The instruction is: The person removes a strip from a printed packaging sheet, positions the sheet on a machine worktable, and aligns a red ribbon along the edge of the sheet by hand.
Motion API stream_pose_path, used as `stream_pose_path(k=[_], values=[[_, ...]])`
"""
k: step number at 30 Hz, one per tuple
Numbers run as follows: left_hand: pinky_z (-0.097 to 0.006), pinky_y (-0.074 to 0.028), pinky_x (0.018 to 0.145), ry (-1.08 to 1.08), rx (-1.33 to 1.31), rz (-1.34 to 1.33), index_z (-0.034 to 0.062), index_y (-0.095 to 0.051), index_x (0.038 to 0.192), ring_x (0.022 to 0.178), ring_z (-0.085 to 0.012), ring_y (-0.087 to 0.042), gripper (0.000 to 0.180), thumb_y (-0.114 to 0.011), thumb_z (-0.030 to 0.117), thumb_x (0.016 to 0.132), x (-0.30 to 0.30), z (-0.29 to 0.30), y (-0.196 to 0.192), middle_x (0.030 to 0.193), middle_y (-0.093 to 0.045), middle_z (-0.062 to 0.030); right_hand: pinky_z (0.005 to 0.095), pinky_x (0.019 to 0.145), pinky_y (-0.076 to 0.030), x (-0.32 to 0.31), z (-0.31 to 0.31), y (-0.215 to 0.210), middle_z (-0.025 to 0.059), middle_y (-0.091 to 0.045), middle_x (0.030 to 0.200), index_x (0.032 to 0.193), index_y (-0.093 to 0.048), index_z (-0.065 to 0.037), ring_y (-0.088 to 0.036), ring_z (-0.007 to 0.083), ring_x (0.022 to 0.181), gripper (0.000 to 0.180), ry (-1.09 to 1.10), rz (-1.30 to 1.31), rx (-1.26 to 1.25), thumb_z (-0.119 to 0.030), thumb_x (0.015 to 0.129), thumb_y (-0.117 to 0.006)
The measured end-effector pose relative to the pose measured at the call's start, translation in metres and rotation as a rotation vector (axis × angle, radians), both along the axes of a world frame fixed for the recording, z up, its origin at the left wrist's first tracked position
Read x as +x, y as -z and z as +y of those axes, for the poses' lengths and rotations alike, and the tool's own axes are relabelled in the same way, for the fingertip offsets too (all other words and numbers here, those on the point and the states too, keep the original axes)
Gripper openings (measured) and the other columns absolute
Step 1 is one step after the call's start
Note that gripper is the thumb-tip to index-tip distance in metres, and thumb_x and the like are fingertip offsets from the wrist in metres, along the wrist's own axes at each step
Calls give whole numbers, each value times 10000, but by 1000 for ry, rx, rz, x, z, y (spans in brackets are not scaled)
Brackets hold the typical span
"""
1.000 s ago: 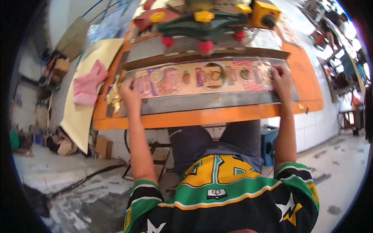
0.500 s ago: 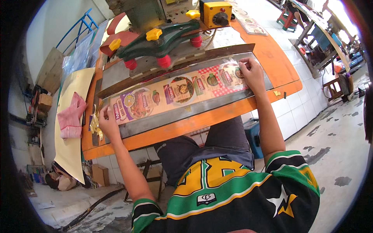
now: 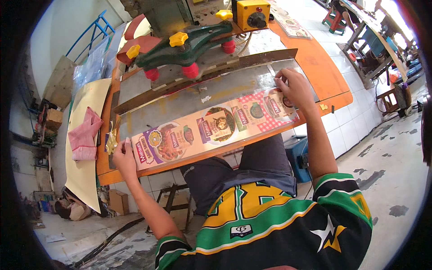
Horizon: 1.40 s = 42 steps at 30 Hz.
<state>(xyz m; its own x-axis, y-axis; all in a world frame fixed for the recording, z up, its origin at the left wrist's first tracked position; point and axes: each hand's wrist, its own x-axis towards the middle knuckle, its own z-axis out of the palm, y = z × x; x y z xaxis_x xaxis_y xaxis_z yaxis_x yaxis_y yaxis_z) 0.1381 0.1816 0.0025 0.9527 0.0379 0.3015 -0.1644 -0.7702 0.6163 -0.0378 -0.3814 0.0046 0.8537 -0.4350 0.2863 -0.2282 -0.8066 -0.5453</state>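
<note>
A long printed strip [image 3: 198,126], peach with food pictures and a red-checked part, lies along the table's near edge, slightly overhanging it. My left hand [image 3: 124,158] pinches its left end, thumb on top. At the other end my right hand [image 3: 294,88] is closed, its fingertips bent together at the strip's far right corner. Behind the strip is the bare grey metal bed [image 3: 175,105] of a press, with yellowish stains and a small white scrap [image 3: 205,99]. The dark green press arm [image 3: 184,49], with yellow knobs and red feet, stands above the bed.
A metal bar [image 3: 211,76] runs along the back of the bed. A yellow control box [image 3: 252,15] sits behind. Left on a cream sheet lies a pink cloth [image 3: 84,135], near gold scraps [image 3: 111,137]. Another printed sheet [image 3: 292,24] lies at the back right of the orange table [image 3: 330,85].
The printed strip has slid toward me, from the middle of the metal bed to the table's near edge, baring the bed. My left hand has come nearer with it; my right hand has moved slightly.
</note>
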Motion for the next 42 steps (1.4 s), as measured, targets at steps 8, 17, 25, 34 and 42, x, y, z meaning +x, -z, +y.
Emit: stream_pose_path(k=[8,17,25,34,42], values=[[-347,-509,705,-3,6,-48,-35,-740,1076,708,-154,-612,279,-669,230,1024,-1,-13,4,773,-693,-93,477,987,-521,25,28,-1,183,-678,1172,1158,-722,-39,-640,385,1132,253,-188,-109,-106,-164,938,-716],[-314,-518,740,27,-227,-8,-32,-721,1160,782,-120,-618,252,-660,173,1027,-3,-7,13,864,-704,-54,450,923,-527,12,21,11,160,-680,1080,1147,-720,-32,-666,339,1026,229,-5,-197,-71,-120,935,-718],[-301,-515,731,56,-257,-29,-14,-737,1161,779,-108,-612,267,-669,211,1036,-2,-4,18,864,-704,-37,356,748,-543,7,2,26,125,-726,909,1112,-742,-16,-682,204,777,199,92,-249,212,-129,952,-708],[-321,-521,742,38,-196,-75,-11,-732,1141,783,-115,-613,243,-647,191,1036,-8,-9,16,857,-710,-40,357,743,-549,7,-3,34,132,-744,917,1084,-742,-4,-689,202,773,194,110,-269,273,-142,954,-702],[-320,-521,774,47,-191,-65,-17,-722,1162,823,-126,-624,258,-640,196,1042,-2,-2,22,912,-718,-46,385,771,-541,5,5,26,161,-708,998,1037,-722,16,-680,253,799,180,87,-250,222,-136,942,-699]])
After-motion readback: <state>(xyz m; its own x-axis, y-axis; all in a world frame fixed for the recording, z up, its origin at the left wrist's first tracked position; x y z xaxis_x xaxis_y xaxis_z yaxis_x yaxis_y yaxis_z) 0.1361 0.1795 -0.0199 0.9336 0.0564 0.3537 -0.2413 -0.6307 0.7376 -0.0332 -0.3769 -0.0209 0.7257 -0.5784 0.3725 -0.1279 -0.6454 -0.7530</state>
